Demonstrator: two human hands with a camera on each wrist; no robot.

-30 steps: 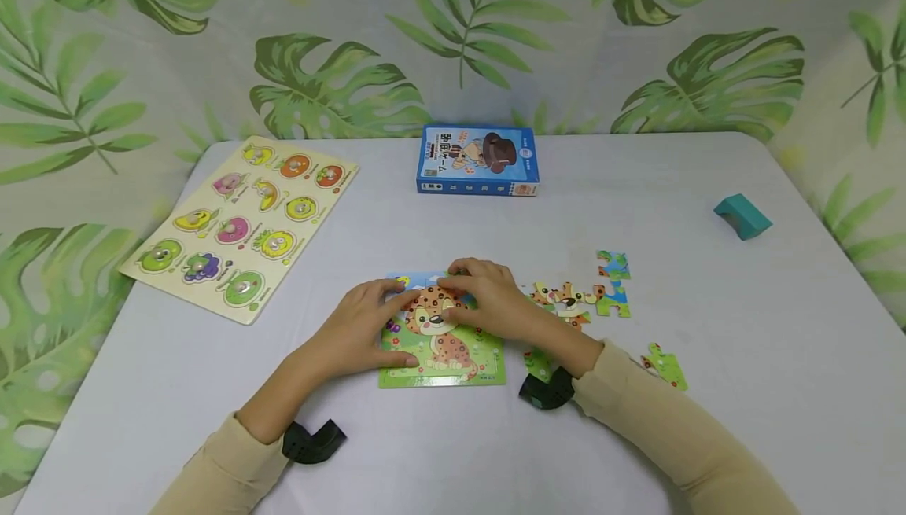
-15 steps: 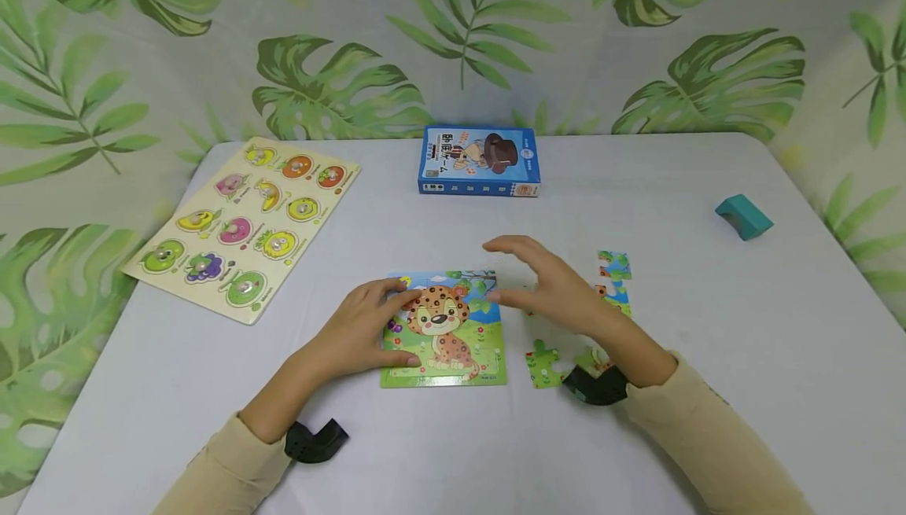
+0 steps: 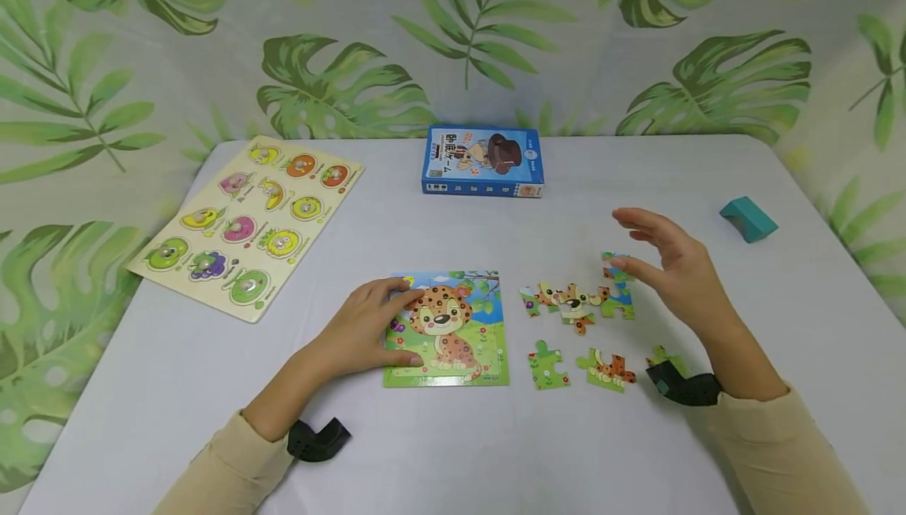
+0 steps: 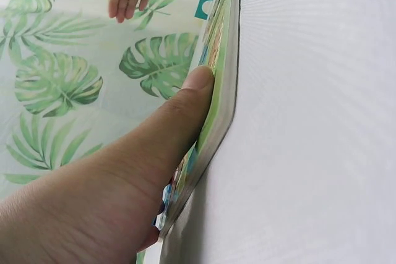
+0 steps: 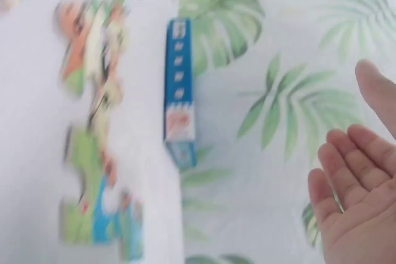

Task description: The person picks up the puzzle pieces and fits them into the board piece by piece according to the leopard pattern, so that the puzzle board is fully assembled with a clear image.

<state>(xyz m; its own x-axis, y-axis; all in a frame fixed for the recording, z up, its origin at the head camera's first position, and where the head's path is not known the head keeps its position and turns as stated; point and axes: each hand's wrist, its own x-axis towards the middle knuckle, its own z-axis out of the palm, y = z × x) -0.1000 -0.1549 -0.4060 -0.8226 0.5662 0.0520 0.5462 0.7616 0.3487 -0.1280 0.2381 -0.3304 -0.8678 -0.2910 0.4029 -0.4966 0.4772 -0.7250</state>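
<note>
My left hand [image 3: 361,326] rests on the left part of a square leopard puzzle board [image 3: 467,369], its thumb and fingertips spread over the picture. In the left wrist view the thumb [image 4: 179,112] lies flat on the board's face. To the right, my right hand [image 3: 675,271] is raised with fingers extended, holding nothing. Below and left of it lies a cluster of jigsaw pieces [image 3: 576,303] with leopard face parts. Nearer me are a green piece [image 3: 546,373], a leopard-paw piece [image 3: 610,372] and another green piece [image 3: 661,355], partly covered by the wrist camera.
A blue box [image 3: 484,161] with a hat-wearing character lies at the table's back edge. At the left is a wooden fruit peg board [image 3: 244,263]. A teal arch-shaped block [image 3: 749,220] sits at the far right. A leaf-print cloth [image 3: 340,82] hangs behind the table.
My right hand has lifted off the puzzle board and swung right, over the loose pieces' far side, uncovering the board's upper right and several pieces. The left hand stays in place.
</note>
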